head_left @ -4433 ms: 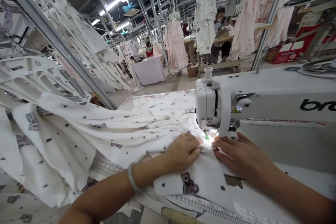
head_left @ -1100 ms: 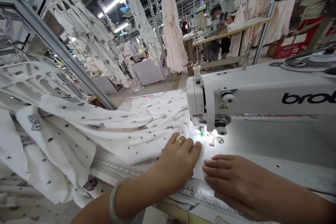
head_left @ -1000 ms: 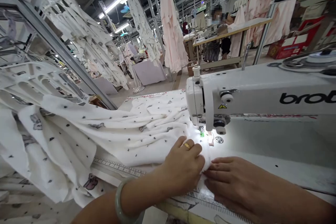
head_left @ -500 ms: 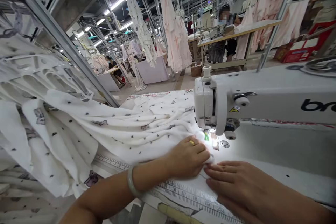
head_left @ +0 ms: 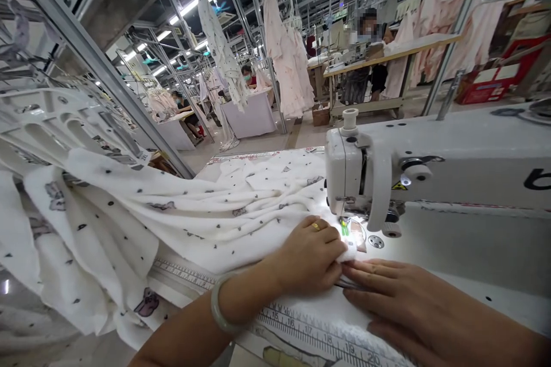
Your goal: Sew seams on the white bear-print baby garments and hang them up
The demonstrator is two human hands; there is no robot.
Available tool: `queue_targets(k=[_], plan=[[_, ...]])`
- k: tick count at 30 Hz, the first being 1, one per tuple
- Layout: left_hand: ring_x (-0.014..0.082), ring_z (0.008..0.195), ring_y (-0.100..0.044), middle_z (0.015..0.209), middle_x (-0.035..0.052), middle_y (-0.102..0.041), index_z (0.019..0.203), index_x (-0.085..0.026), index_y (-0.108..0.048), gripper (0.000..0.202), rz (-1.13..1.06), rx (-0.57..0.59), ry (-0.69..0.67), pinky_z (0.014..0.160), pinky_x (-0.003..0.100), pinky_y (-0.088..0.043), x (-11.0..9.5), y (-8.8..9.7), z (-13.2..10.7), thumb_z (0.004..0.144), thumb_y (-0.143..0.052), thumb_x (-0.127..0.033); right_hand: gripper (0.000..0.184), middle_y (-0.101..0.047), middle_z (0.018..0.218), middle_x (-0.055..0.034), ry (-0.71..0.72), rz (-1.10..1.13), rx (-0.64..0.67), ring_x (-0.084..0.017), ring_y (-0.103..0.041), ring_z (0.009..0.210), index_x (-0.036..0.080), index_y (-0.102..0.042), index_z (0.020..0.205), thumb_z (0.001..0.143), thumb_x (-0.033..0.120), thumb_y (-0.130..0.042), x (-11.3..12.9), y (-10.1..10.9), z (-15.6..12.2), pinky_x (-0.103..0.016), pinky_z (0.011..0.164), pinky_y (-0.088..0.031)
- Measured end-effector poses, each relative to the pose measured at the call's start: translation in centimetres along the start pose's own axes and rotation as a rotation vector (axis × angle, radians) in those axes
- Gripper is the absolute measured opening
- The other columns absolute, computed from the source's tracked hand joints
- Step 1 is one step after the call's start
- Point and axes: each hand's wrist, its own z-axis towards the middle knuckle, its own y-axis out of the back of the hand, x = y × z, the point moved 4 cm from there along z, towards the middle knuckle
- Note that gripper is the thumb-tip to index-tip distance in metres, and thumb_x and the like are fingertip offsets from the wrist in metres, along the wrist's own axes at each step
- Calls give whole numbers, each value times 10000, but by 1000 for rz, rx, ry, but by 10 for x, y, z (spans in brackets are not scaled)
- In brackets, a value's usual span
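Observation:
White fabric (head_left: 241, 223) with small dark dots and grey animal prints lies in folds across the sewing table, one edge at the needle area. My left hand (head_left: 307, 255), with a ring and a bracelet, has its fingers curled on that edge, just in front of the green-marked presser foot (head_left: 345, 227). Beside it, my right hand (head_left: 400, 298) lies with fingers stretched out, the fingertips touching the fabric edge. The white sewing machine (head_left: 451, 155) stands over the work with its lamp lit. My palms hide part of the edge.
A printed ruler (head_left: 318, 332) runs along the table front. Fabric hangs from a white hanger rack (head_left: 55, 109) on the left, near a metal post (head_left: 103, 69). Beyond, pink garments (head_left: 284, 51) hang, and a co-worker (head_left: 368, 40) sits at another table.
The view has shifted slightly, so the machine sits further right. My left hand stays on the fabric edge. The right fingers remain against it, and a bit more of the folded edge shows.

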Motion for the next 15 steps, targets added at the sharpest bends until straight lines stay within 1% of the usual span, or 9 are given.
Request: queue_targets(k=[2,4,6,8,11,15], plan=[[206,910,-606,935,44,-690,897,-170,-669,83,-10,-40,10,952,376,-456,-4,3,-3,929,-604,-210,240,-753,1263,-114,12,26,-19,-259,-697,1218,200,-693,1209,1050,274,-528,2,2,1,-382,1014,-587],[200,882,-597,912,37,-684,880,-172,-673,99,-8,-42,0,930,371,-446,-8,2,-4,945,-610,-212,247,-772,1193,-93,3,80,-42,-236,-718,1158,205,-705,1182,1057,228,-494,4,4,2,-358,1010,-582],[201,888,-597,922,30,-687,884,-175,-678,106,-2,-1,-7,929,373,-438,-11,0,-4,961,-620,-218,265,-783,1114,-73,-27,138,-50,-223,-738,1073,220,-717,1171,1046,195,-484,4,3,3,-347,978,-591],[203,906,-600,958,28,-695,905,-177,-683,90,0,50,0,937,373,-435,-11,-2,-2,966,-626,-212,271,-785,1097,-66,-48,159,-38,-222,-744,1042,231,-723,1180,1038,194,-495,4,1,3,-346,954,-600],[215,937,-605,990,36,-697,927,-177,-683,89,29,97,30,959,381,-433,-9,-4,0,975,-610,-194,283,-778,1189,-80,-54,78,-71,-238,-742,1099,222,-716,1229,1047,220,-499,1,-2,1,-359,967,-607],[216,959,-601,996,43,-695,964,-164,-687,111,65,75,60,1006,381,-420,-3,-5,0,989,-579,-155,319,-720,1357,-87,-54,-46,-147,-266,-718,1189,234,-693,1331,1052,334,-576,-6,-4,-6,-395,996,-616]])
